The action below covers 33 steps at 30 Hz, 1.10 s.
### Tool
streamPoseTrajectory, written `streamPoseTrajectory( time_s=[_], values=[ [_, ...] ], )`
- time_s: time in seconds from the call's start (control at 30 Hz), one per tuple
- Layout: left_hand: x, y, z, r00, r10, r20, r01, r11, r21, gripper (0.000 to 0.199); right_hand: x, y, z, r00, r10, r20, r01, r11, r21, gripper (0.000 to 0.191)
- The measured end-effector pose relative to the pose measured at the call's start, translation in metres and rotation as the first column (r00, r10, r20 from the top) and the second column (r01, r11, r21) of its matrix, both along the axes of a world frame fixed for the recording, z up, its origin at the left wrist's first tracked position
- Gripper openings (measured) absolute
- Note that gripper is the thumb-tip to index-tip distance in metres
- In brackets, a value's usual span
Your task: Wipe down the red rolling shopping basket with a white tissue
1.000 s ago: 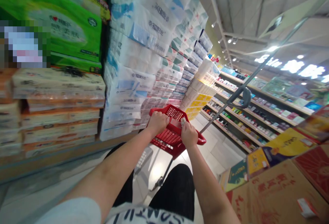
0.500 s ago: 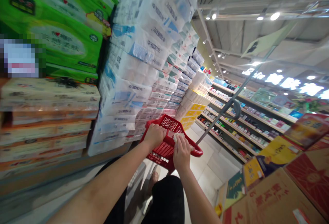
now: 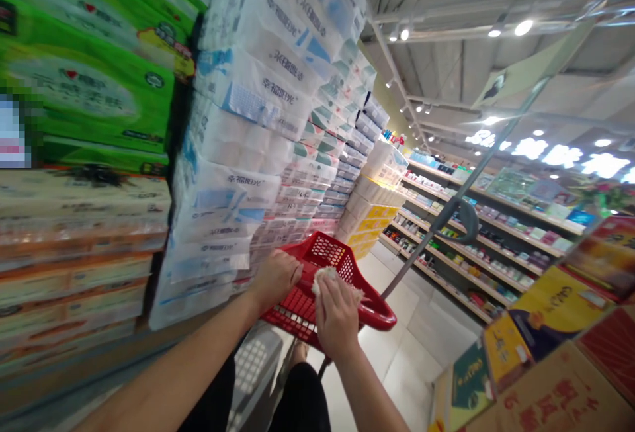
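Note:
In front of me stands a red plastic shopping cart (image 3: pixel 380 315) with a perforated basket. My left hand (image 3: pixel 274 280) is closed around the left part of its handle bar, knuckles up. Over the middle of the same bar, my right hand (image 3: pixel 337 316) presses a crumpled off-white cloth (image 3: pixel 325 278), its fingers bent over it. Part of the cloth sticks out on both sides of the fingers. A short stretch of red handle shows between the two hands. The palm sides of both hands are hidden.
Tall stacks of wrapped toilet paper (image 3: pixel 238 194) rise close on the left, beside green tissue packs (image 3: pixel 94 81). A grey pole (image 3: pixel 421 240) with a hook slants up by the cart. Cardboard boxes (image 3: pixel 550 392) stand at the right. Stocked shelves (image 3: pixel 461 247) line the back.
Both hands have shifted left along the handle, the right one carrying the cloth with it. More of the cloth shows now. The view has shifted slightly, and the cart sits lower in it.

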State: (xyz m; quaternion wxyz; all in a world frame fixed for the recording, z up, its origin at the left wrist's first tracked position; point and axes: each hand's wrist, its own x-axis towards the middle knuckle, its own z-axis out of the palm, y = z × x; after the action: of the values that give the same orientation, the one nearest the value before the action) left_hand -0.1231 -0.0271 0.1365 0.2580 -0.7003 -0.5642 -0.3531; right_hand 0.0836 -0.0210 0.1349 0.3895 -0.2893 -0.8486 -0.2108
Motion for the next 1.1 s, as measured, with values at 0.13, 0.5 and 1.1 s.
streamPoseTrajectory(
  time_s=[0.13,0.5,1.1],
  values=[
    [0.011,0.002,-0.003,0.997,0.081,-0.004,-0.081,0.997,0.006,0.035,-0.011,0.006,0.011,1.000,0.024,-0.007,-0.024,0.997,-0.075,0.033],
    [0.019,0.002,-0.012,1.000,-0.001,-0.018,0.001,1.000,-0.008,0.033,-0.027,0.000,-0.008,0.999,-0.040,-0.011,0.039,0.998,-0.055,0.037],
    [0.026,-0.003,-0.016,1.000,0.014,-0.007,-0.014,0.997,0.070,0.035,-0.036,-0.002,-0.005,0.993,-0.116,-0.015,0.116,0.993,-0.016,0.031]
  ],
)
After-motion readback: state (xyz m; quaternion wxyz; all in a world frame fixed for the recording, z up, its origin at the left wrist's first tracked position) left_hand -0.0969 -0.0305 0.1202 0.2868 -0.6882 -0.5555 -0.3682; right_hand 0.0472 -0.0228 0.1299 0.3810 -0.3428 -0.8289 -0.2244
